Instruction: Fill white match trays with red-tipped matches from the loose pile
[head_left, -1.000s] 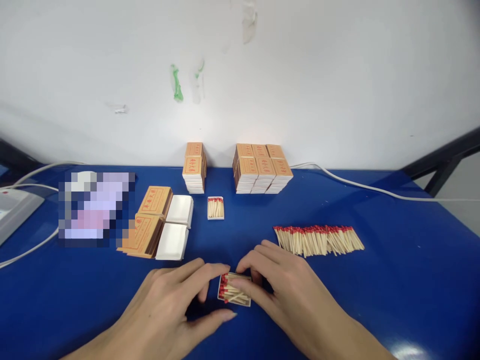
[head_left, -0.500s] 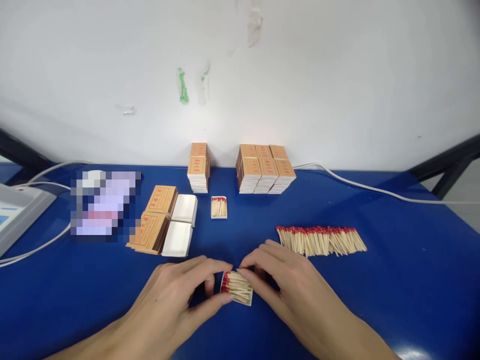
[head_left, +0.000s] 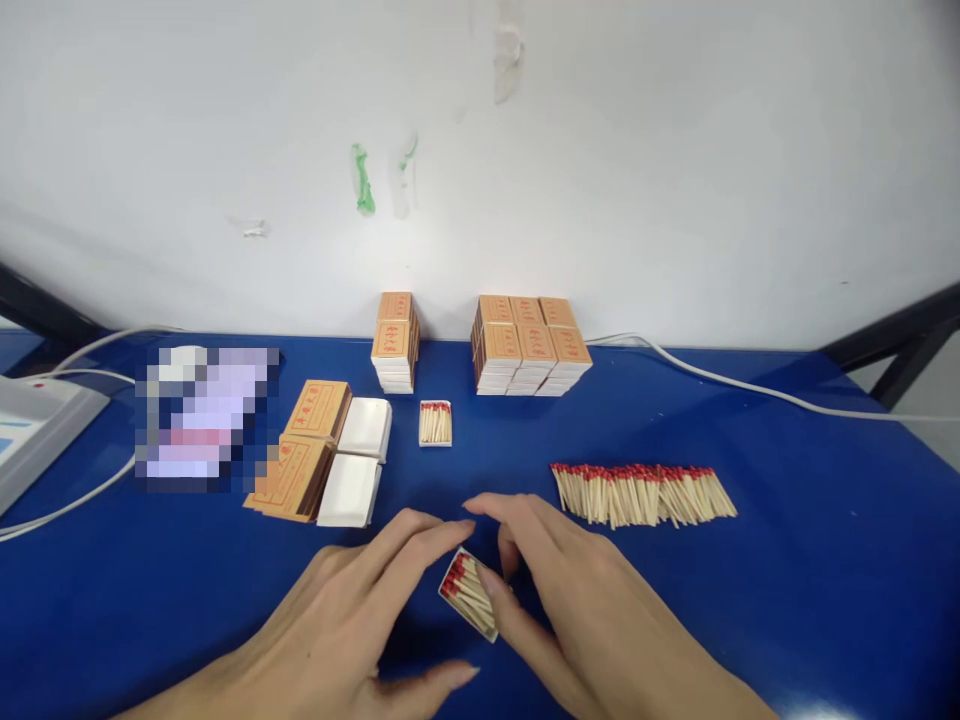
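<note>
A white matchbox tray [head_left: 469, 594] full of red-headed matches lies turned at an angle on the blue table, between my two hands. My right hand [head_left: 581, 590] holds it at the right side, thumb over the edge and a bent finger behind; the index finger stretches out above the tray. On the other side, my left hand [head_left: 375, 600] is open, its thumb and fingers wide apart around the tray's left end. Its fingertips come near the tray's upper corner. To the right, a row of loose matches [head_left: 645, 495] lies with heads pointing away.
Orange matchbox sleeves [head_left: 296, 475] are stacked beside white empty trays [head_left: 349, 490] at left. Another filled tray [head_left: 435, 424] sits farther back. Finished-looking matchboxes stand in a small stack [head_left: 394, 345] and a larger one [head_left: 531, 345] by the wall. A white cable [head_left: 735, 375] runs along the right.
The filled tray has turned clockwise. My left thumb and fingers have spread off it, while my right thumb has moved down onto its right side and the right index finger has lifted away.
</note>
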